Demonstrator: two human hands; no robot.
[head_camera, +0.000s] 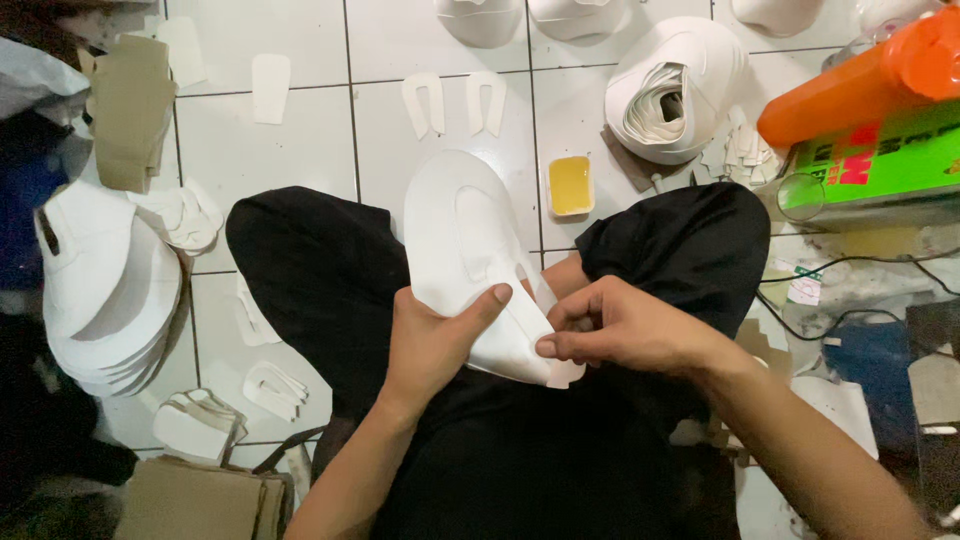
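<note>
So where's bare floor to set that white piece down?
Bare tile lies between the tan card stack and the two U-shaped cutouts. The right side is crowded: white roll, orange bottle, green box, cables. The left hand and right hand hold the white piece.

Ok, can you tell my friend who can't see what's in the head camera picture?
Two hands hold a white cut-out sheet over a lap in black trousers: the left hand grips its lower edge, the right hand pinches its corner. Around them on the tiled floor lie stacks of white pieces, a dish of yellow liquid and an orange tube.
</note>
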